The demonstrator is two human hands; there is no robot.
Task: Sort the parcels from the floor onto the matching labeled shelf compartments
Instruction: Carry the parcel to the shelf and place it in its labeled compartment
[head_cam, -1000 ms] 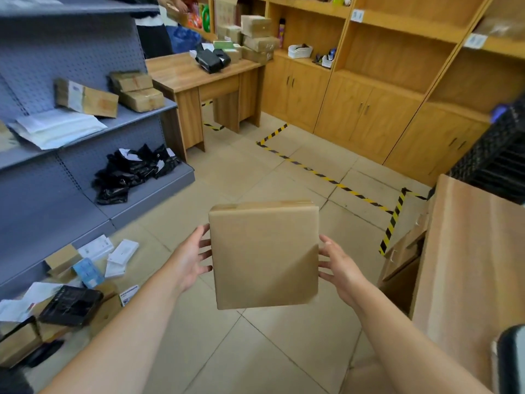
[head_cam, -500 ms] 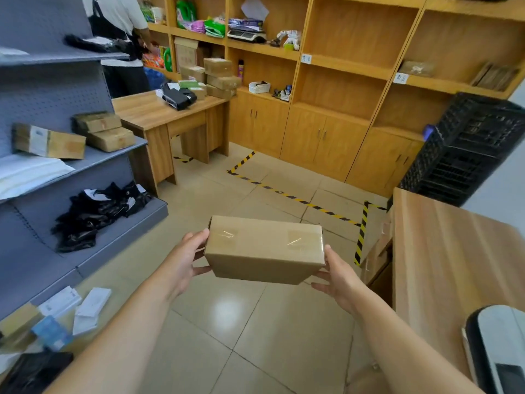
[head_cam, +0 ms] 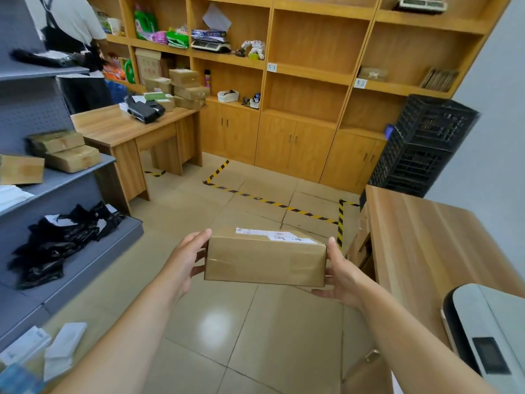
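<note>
Tilted flatter, parcel [head_cam: 265, 258] is clamped endwise between left hand [head_cam: 186, 261] and right hand [head_cam: 342, 275].

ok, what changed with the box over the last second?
The brown cardboard parcel was tipped back: a second ago its broad plain face was toward the camera, now its long side is, with the white shipping label showing on top. The view also lifted toward the wooden wall shelving. Unchanged: left hand and right hand grip opposite ends.
</note>
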